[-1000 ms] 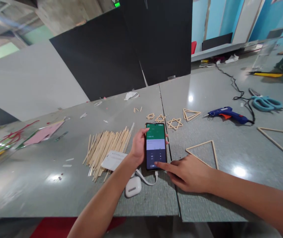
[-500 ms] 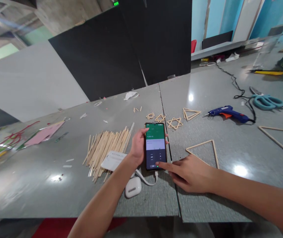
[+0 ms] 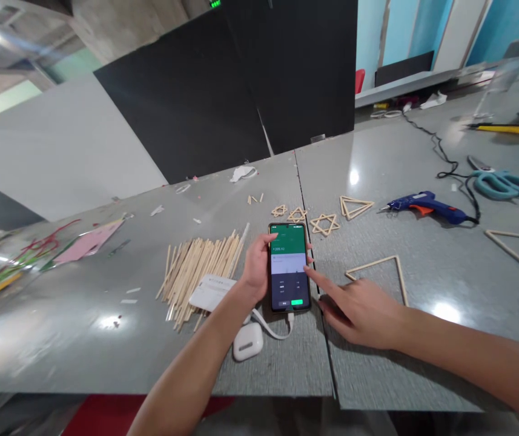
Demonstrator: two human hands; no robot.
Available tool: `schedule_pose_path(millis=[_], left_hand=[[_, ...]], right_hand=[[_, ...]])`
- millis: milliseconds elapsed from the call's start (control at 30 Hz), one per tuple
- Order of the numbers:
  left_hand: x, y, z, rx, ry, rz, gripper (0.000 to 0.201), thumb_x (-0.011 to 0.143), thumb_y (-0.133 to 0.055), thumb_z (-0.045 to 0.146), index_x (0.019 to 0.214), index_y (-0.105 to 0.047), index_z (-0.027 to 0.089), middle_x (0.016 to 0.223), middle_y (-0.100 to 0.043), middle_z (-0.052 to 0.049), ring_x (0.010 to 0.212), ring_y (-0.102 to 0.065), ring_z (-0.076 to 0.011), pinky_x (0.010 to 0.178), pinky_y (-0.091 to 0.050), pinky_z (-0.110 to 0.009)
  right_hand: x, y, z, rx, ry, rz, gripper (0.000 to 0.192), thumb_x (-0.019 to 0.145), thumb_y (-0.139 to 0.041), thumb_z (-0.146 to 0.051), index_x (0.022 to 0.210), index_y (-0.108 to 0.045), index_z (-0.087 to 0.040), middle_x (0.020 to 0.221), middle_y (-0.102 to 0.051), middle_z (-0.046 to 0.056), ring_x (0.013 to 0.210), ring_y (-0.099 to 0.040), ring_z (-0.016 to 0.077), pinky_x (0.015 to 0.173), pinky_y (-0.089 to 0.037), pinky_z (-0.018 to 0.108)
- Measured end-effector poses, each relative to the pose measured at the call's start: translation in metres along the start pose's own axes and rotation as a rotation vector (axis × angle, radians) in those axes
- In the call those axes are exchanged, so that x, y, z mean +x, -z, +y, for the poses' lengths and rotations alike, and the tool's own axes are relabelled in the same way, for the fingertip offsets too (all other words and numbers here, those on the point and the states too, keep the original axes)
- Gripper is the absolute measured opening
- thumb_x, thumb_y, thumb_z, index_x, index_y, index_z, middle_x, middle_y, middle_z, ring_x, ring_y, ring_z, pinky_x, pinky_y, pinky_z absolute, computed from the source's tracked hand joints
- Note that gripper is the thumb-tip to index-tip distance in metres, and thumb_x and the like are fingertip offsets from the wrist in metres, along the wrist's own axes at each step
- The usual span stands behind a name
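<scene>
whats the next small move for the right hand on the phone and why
Probably bring the right hand down to tap the green button low on the phone. Its forefinger points at mid-screen, the button is lit, and the left hand steadies the phone.

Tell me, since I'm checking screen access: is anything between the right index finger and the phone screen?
Nothing visible. The right hand points its index fingertip at the phone screen's right edge; the left hand grips only the left side.
</scene>
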State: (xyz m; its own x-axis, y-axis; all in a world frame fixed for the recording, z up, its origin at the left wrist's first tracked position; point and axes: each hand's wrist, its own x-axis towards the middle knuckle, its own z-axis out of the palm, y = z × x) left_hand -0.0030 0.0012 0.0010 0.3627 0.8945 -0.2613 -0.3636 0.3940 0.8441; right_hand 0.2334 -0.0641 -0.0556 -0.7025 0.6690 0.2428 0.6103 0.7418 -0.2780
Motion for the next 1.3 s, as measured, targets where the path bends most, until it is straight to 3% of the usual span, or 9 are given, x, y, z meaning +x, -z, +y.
schedule_pose_path(millis=[167, 367, 833, 967, 1300], left_hand=[[0.001, 0.002, 0.000, 0.025, 0.009, 0.008, 0.064, 0.088, -0.058, 0.052, 0.127, -0.081, 0.006, 0.108, -0.087, -0.022, 0.101, -0.085, -0.0412, 0.082, -0.067, -0.046], [0.000, 0.001, 0.001, 0.025, 0.006, 0.022, 0.065, 0.090, -0.057, 0.051, 0.131, -0.080, 0.005, 0.110, -0.087, -0.023, 0.101, -0.085, -0.0408, 0.081, -0.067, -0.046], [0.001, -0.004, -0.001, 0.060, -0.039, 0.074, 0.054, 0.083, -0.064, 0.050, 0.108, -0.084, 0.007, 0.110, -0.087, -0.024, 0.091, -0.085, -0.0395, 0.077, -0.066, -0.044], [-0.001, -0.006, -0.001, 0.064, -0.050, 0.085, 0.055, 0.081, -0.065, 0.051, 0.107, -0.085, 0.007, 0.111, -0.087, -0.023, 0.088, -0.084, -0.0371, 0.076, -0.066, -0.043], [0.002, 0.000, -0.002, 0.080, -0.071, 0.071, 0.055, 0.081, -0.067, 0.048, 0.115, -0.084, 0.009, 0.101, -0.087, -0.021, 0.097, -0.085, -0.0418, 0.079, -0.067, -0.046]], right_hand=[[0.001, 0.009, 0.000, 0.074, 0.135, -0.080, 0.064, 0.105, -0.060, -0.020, 0.169, -0.056, -0.023, 0.094, -0.086, 0.003, 0.063, -0.069, 0.0159, 0.060, -0.023, 0.035], [0.002, 0.015, -0.001, 0.111, 0.133, -0.118, 0.053, 0.106, -0.060, -0.020, 0.158, -0.070, -0.027, 0.093, -0.086, 0.003, 0.067, -0.071, 0.0161, 0.061, -0.025, 0.033], [0.001, 0.011, 0.000, 0.107, 0.141, -0.093, 0.056, 0.106, -0.061, -0.020, 0.161, -0.066, -0.024, 0.095, -0.086, 0.003, 0.066, -0.069, 0.0150, 0.061, -0.027, 0.033], [0.001, 0.007, 0.001, 0.083, 0.147, -0.060, 0.060, 0.104, -0.062, -0.017, 0.163, -0.062, -0.022, 0.090, -0.085, 0.002, 0.065, -0.070, 0.0152, 0.060, -0.025, 0.035], [0.001, 0.009, 0.000, 0.090, 0.142, -0.069, 0.057, 0.105, -0.062, -0.018, 0.162, -0.062, -0.021, 0.093, -0.087, 0.002, 0.065, -0.072, 0.0158, 0.060, -0.023, 0.036]])
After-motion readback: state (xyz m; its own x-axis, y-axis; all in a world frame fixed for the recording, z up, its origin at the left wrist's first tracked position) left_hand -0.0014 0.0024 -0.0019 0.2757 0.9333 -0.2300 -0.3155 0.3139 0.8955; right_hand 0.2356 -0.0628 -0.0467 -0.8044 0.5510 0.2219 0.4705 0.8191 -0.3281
